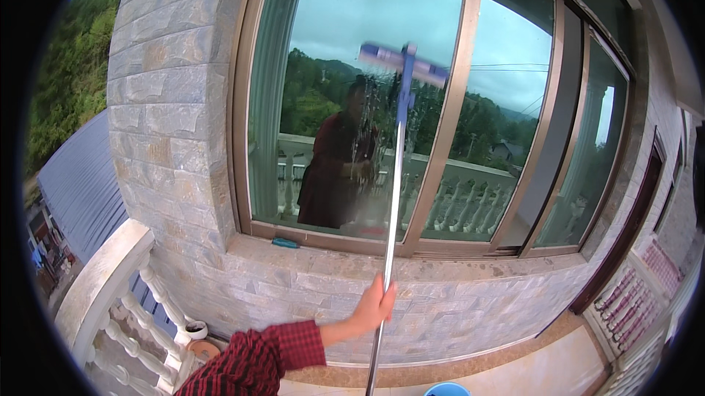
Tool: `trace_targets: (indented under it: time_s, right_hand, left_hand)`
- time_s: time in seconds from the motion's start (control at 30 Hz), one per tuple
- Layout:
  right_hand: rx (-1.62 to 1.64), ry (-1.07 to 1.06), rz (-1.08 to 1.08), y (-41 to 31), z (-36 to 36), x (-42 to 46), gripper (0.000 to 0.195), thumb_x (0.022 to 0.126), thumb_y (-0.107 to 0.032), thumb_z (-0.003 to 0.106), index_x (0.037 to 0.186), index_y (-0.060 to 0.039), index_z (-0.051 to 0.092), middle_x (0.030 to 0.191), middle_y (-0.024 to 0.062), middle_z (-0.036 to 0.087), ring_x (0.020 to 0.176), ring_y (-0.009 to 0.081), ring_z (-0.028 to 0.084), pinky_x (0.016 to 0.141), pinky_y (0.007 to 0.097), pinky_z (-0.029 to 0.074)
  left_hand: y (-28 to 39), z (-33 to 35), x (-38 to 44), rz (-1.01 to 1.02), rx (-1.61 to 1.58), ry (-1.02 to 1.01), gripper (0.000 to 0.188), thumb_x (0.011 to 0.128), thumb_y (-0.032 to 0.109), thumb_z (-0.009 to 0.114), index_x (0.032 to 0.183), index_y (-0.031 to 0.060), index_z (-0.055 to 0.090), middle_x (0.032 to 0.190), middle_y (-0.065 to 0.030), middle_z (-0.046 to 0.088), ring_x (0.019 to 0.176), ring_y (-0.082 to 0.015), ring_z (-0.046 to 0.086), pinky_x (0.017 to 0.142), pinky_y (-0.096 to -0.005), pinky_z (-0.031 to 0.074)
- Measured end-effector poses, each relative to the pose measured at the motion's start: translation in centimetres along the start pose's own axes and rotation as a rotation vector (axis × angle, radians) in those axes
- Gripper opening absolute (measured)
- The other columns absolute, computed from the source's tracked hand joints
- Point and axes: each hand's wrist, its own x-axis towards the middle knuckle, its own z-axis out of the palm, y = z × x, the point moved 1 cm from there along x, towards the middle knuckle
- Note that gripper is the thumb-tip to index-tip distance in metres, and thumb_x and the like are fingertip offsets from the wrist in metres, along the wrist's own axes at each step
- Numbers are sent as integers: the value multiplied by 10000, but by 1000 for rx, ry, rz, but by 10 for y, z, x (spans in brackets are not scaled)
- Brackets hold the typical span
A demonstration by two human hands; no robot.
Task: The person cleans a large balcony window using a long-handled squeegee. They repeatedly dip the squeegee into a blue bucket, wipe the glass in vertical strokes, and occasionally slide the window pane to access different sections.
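Observation:
My left hand [375, 305], in a red checked sleeve, grips the metal pole [394, 192] of a window squeegee. Its blue head [405, 63] lies tilted across the green-tinted window pane [341, 16], close to the frame's upright bar [449, 121]. Water drops and streaks run down the glass below the head. A person, a balustrade and hills are mirrored in the pane. The pole's lower end runs out of the bottom of the view. My right hand is out of view.
A small teal object [285, 243] lies on the stone windowsill [468, 268]. A light blue bucket [447, 389] is partly visible at the bottom edge. To the left are a white balustrade [104, 269] and a small white pot [196, 330]. A dark-framed doorway [622, 236] stands at right.

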Motion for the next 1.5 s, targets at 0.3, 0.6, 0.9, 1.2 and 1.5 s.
trace_targets:
  time_s: [0.3, 0.6, 0.9, 1.2, 1.5]
  right_hand:
    - [287, 26, -390, -266, -82, 120, 345, 1004, -295, 429, 843, -1, 513, 626, 165, 588, 596, 341, 627, 550, 416, 475]
    - [-277, 398, -445, 21, 135, 111, 369, 1005, -379, 440, 1090, -52, 588, 894, 164, 662, 830, 314, 609, 729, 458, 472]
    - [15, -20, -207, -105, 94, 62, 286, 977, -292, 456, 948, -20, 540, 726, 196, 621, 709, 390, 632, 608, 458, 484]
    - [209, 77, -524, -337, 83, 152, 258, 990, -265, 475, 912, -21, 504, 635, 200, 585, 625, 424, 626, 534, 467, 472]
    - [274, -9, -508, -356, 115, 129, 275, 995, -274, 479, 958, -2, 484, 648, 203, 601, 634, 440, 621, 552, 486, 477]
  left_hand:
    - [298, -132, 267, 473, 452, 497, 276, 953, 268, 517, 965, -2, 463, 697, -186, 638, 567, -334, 659, 590, -455, 530]
    - [64, -130, 124, 485, 480, 363, 274, 980, 239, 487, 1132, 20, 424, 759, -246, 601, 695, -456, 600, 600, -532, 457]
    - [52, -182, 115, 439, 501, 350, 245, 995, 232, 467, 1090, 19, 391, 729, -234, 601, 641, -434, 605, 546, -520, 447]
    - [302, -285, 253, 363, 694, 536, 317, 920, 243, 584, 1036, -7, 428, 747, -171, 638, 532, -292, 636, 572, -436, 519]
    - [291, -325, 254, 395, 608, 393, 272, 885, 155, 581, 1018, -28, 432, 829, -179, 595, 510, -279, 622, 552, -419, 521]
